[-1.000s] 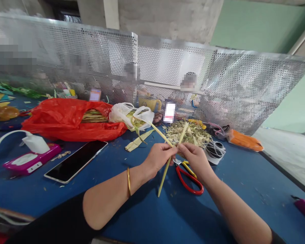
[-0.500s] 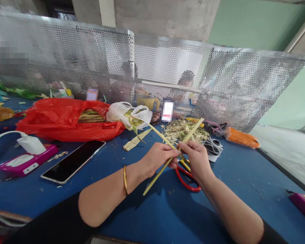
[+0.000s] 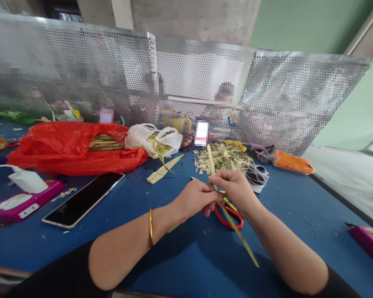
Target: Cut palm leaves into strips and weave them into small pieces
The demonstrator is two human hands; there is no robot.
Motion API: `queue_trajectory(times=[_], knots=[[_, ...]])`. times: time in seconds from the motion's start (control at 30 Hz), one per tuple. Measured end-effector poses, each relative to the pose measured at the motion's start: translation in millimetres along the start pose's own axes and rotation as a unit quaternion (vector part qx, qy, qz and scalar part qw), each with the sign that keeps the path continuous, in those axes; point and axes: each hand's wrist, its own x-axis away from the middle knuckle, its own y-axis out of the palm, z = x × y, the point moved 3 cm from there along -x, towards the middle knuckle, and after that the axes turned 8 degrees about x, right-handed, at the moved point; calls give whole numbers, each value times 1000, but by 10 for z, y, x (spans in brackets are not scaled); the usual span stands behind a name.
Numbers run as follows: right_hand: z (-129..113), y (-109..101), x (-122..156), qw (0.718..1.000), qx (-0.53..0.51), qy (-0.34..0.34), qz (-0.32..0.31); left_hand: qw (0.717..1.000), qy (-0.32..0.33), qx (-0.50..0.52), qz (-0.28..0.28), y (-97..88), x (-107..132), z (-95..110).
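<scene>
Close together over the blue table, both my hands pinch pale yellow-green plant-leaf strips. My left hand (image 3: 199, 196) grips the crossing place from the left, a gold bangle on its wrist. My right hand (image 3: 233, 186) holds the strips from the other side, thumb and fingers closed. One leaf strip (image 3: 240, 238) slants down toward me below the hands. A paler strip end (image 3: 210, 159) stands up above them. Fingers hide how the strips cross. Red-handled scissors (image 3: 228, 219) lie just beneath, partly covered by my hands.
Behind my hands lies a heap of leaf scraps (image 3: 224, 157), with a spool of grey cord (image 3: 257, 176) beside it. Leftward are a phone (image 3: 85, 198), a purple power strip (image 3: 27, 198), a red bag (image 3: 65, 145) and a white bag (image 3: 170, 140). A perforated metal screen (image 3: 199, 70) stands behind.
The strip's lower end has swung from the left of my hands to the right. The upper strip end now points more upright. Both hands stay together, slightly lower in view.
</scene>
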Motion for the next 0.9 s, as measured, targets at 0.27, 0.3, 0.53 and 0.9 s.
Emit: queue_trajectory(times=[0.27, 0.3, 0.53, 0.9], knots=[[4, 62, 48, 990, 64, -59, 111, 997, -44, 35, -51, 25, -11, -50], [-14, 60, 48, 988, 74, -72, 113, 996, -55, 44, -47, 32, -4, -41], [-58, -255, -48, 939, 156, -212, 223, 977, -90, 192, 30, -88, -24, 23], [268, -7, -166, 997, -44, 58, 10, 940, 9, 299, 162, -331, -135, 69]])
